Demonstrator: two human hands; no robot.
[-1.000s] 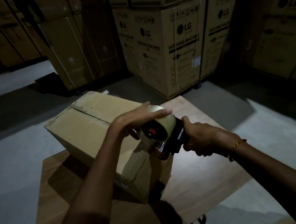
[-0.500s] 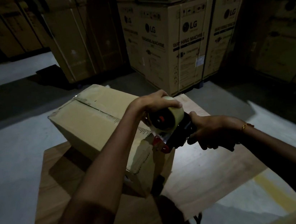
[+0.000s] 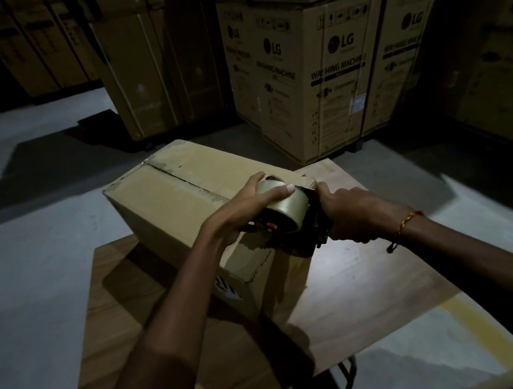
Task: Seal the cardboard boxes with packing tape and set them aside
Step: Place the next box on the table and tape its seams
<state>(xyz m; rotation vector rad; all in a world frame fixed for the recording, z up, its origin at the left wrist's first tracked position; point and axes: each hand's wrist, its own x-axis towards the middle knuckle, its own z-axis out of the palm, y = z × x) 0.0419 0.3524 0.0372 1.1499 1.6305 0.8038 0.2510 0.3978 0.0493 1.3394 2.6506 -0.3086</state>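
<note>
Box (image 3: 184, 203) sits on a wooden table (image 3: 374, 283), turned at an angle so one corner points back toward the person. Its top flaps are closed, with the seam running from the far end down toward the near end, and there's some printing along that seam, too small to read.

Tape gun (image 3: 288, 222) is down at the near end of the box top, right around where the seam reaches the edge. Left hand (image 3: 244, 209) is curled over the tape roll, fingers laid across the top of it and thumb tucked underneath, so it's grasping the roll. Right hand (image 3: 349, 214) is clenched around the gun's handle on the right side, knuckles up. That wrist has a thin gold-coloured bracelet (image 3: 407, 223) and a dark string dangling off it. I can't really tell whether the gun's front edge is actually touching the cardboard or just over it, since the hands and shadow cover that bit.

Lighting is pretty dim. A bright patch falls on the table just right of the box.

Behind it all, on a grey floor (image 3: 32, 289), are stacks of big cartons (image 3: 330, 70) printed with LG and "washing machine", and more plain brown ones (image 3: 151, 77) further left in the dark. A yellow floor stripe (image 3: 481, 324) shows off the table's right corner.
</note>
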